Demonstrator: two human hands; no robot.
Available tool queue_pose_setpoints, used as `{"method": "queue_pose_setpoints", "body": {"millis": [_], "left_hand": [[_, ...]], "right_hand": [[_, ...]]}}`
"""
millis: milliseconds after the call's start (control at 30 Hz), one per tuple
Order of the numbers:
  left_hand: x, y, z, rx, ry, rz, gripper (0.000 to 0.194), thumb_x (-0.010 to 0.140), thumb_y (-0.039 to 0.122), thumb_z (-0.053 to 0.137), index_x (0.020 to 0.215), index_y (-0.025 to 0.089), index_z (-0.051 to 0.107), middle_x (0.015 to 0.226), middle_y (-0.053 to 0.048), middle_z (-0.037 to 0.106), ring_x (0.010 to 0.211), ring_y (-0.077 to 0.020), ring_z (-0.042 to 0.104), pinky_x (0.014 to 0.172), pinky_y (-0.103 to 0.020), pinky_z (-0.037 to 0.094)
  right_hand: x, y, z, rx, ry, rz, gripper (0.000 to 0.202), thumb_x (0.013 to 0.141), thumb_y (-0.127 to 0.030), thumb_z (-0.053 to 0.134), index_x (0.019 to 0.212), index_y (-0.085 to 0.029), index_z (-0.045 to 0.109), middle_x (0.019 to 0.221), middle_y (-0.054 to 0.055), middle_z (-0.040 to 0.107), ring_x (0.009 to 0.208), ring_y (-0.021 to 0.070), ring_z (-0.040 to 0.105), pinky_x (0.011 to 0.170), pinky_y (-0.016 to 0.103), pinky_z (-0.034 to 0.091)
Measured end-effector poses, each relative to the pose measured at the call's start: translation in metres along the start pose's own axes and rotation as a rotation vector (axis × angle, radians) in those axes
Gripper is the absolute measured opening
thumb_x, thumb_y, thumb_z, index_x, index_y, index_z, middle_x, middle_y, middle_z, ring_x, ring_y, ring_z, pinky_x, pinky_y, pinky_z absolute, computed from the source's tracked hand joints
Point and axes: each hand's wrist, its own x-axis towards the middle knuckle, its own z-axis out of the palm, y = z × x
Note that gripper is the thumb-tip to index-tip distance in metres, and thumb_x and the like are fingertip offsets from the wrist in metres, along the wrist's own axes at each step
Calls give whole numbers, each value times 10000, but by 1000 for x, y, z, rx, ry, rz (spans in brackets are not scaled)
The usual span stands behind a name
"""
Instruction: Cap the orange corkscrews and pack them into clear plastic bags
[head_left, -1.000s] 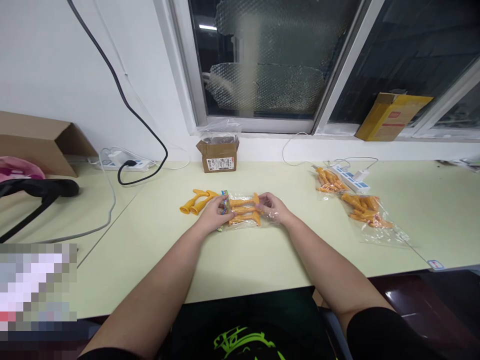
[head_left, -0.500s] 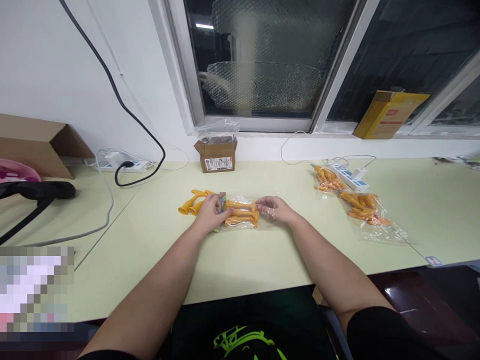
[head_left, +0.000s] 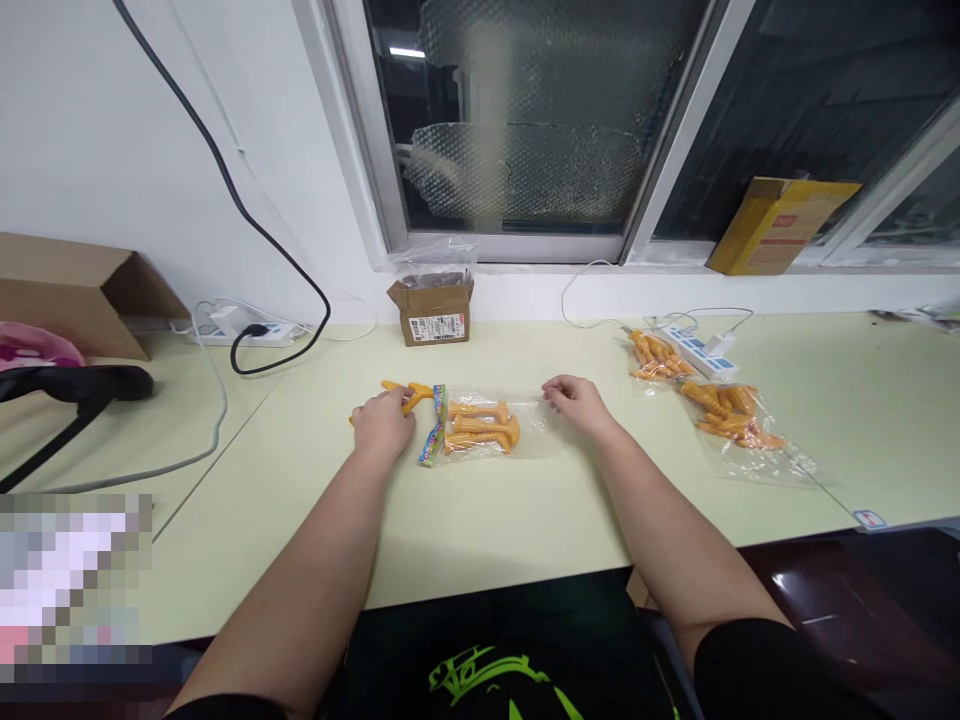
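Observation:
A clear plastic bag (head_left: 534, 428) with a colourful printed header (head_left: 433, 428) lies flat on the table in front of me. Inside it are several orange plastic pieces (head_left: 480, 436), long with flared ends. To the left of the header, my left hand (head_left: 384, 425) curls over loose orange plastic pieces (head_left: 421, 391), partly hiding them. At the bag's right end, my right hand (head_left: 581, 404) pinches thumb and fingers together at the clear edge.
Two more clear bags of orange pieces (head_left: 654, 356) (head_left: 727, 415) lie to the right, beside a power strip (head_left: 701, 352). A small cardboard box (head_left: 436, 312) stands by the window. Cables, another power strip (head_left: 259, 333) and a large carton (head_left: 67, 285) are on the left.
My left hand has let go of the bag and moved left onto the loose orange pieces. My right hand has shifted right, from the bagged pieces to the bag's end.

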Motion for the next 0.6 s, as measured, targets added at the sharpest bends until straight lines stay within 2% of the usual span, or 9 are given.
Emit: {"method": "queue_pose_setpoints", "body": {"millis": [100, 200, 267, 333, 433, 533, 600], "left_hand": [[-2, 3, -7, -110, 65, -11, 301, 801, 215, 613, 1092, 231, 691, 1126, -128, 772, 1076, -382, 686, 977, -553, 464], [-4, 7, -12, -352, 248, -15, 216, 869, 296, 601, 1068, 232, 655, 1124, -108, 757, 1060, -322, 695, 939, -474, 520], [-5, 12, -13, -572, 342, 25, 206, 903, 354, 610, 1065, 228, 619, 1119, -94, 747, 1051, -270, 700, 948, -427, 542], [-9, 19, -11, -787, 337, 122, 243, 909, 391, 647, 1074, 222, 588, 1124, -88, 744, 1061, -237, 707, 974, -403, 553], [-21, 36, -7, -958, 195, 300, 232, 896, 386, 705, 1008, 216, 594, 1126, -96, 757, 1112, -240, 712, 1018, -420, 551], [-37, 54, -8, -928, 87, 435, 157, 909, 363, 706, 900, 221, 639, 1134, -94, 770, 1125, -251, 710, 1053, -452, 535], [-48, 65, -11, -867, 40, 529, 143, 915, 364, 705, 872, 231, 672, 1138, -87, 776, 1118, -258, 707, 1064, -473, 525]], "right_hand": [[2, 1, -10, 56, 167, 46, 210, 816, -314, 610, 950, -195, 721, 779, 29, 710, 631, 163, 588, 642, 309, 478], [0, -4, -9, 83, 273, -1, 220, 823, -355, 615, 942, -199, 714, 737, 19, 667, 653, 171, 575, 653, 312, 470], [-3, -10, -4, 123, 288, -71, 229, 841, -391, 627, 947, -205, 708, 742, 20, 651, 701, 181, 592, 670, 311, 473], [-8, -17, 3, 189, 242, -143, 265, 863, -432, 642, 998, -212, 701, 769, 24, 650, 736, 183, 603, 671, 306, 477], [-18, -29, 11, 291, 76, -190, 385, 887, -518, 655, 1130, -220, 675, 853, 43, 686, 682, 161, 573, 606, 292, 462], [-29, -42, 14, 367, -141, -173, 533, 900, -624, 630, 1257, -229, 621, 923, 65, 720, 605, 145, 536, 523, 284, 428], [-36, -50, 15, 384, -248, -181, 561, 898, -639, 642, 1283, -232, 610, 896, 53, 708, 596, 142, 539, 515, 278, 423]]}}
